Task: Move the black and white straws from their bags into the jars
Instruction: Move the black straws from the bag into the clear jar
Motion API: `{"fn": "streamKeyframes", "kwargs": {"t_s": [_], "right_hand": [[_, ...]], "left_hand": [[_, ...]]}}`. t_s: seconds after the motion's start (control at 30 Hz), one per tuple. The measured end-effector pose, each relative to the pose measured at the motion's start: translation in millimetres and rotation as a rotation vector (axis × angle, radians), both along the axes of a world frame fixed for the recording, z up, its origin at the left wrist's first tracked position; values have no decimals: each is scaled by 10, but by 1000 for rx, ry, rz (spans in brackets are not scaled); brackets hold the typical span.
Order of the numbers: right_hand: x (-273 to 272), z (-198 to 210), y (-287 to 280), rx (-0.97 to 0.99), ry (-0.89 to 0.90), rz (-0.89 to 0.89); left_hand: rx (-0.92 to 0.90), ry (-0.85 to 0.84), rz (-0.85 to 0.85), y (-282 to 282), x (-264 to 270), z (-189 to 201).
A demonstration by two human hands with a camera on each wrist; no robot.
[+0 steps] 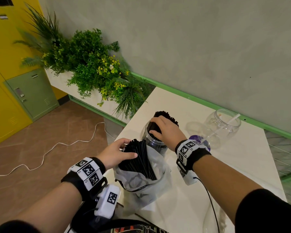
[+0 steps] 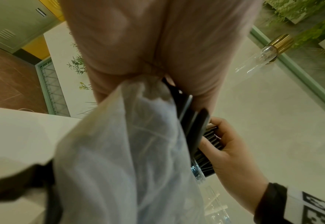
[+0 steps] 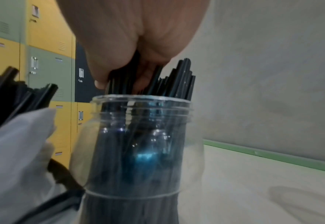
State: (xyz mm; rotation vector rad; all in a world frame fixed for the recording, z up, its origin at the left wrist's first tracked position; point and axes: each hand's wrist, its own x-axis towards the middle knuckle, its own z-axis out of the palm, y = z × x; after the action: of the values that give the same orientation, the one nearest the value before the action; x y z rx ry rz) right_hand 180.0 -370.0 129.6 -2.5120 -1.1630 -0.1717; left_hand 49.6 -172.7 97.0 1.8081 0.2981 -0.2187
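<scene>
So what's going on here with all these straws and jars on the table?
A person is moving black straws from a bag into a jar. The right hand grips a bunch of black straws standing in the near clear jar, which already looks quite full. The left hand holds the plastic bag and the black straws still sticking out of it. A second clear jar further back holds what looks like a single white straw.
</scene>
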Motion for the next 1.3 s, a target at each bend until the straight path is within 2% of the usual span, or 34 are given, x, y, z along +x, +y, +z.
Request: {"fn": "streamKeyframes", "kwargs": {"t_s": [0.2, 0.3, 0.4, 0.5, 0.57, 0.7, 0.83, 1.0, 1.13, 1.2, 1.3], "right_hand": [[172, 190, 12, 93, -138, 13], [223, 230, 28, 90, -133, 1], [161, 96, 3, 43, -82, 18], [97, 8, -97, 230, -54, -65], [68, -71, -189, 295, -112, -103], [32, -330, -419, 98, -207, -37], [52, -340, -545, 169, -102, -57], [133, -258, -495, -153, -61, -71], [193, -165, -346, -251, -96, -36], [254, -117, -259, -242, -62, -15], [328, -30, -199, -54, 30, -1]], "left_hand": [[10, 11, 3, 7, -10, 5], [14, 12, 6, -1, -15, 15], [10, 13, 3, -7, -23, 27], [5, 12, 9, 20, -42, 38], [-4, 16, 18, 41, -57, 44], [-11, 16, 21, 42, -60, 51], [-18, 17, 18, 42, -49, 53], [-19, 26, 26, 48, -20, 34], [-48, 26, 41, 47, -23, 35], [-66, 24, 42, 52, -32, 33], [-82, 22, 51, 65, -31, 25]]}}
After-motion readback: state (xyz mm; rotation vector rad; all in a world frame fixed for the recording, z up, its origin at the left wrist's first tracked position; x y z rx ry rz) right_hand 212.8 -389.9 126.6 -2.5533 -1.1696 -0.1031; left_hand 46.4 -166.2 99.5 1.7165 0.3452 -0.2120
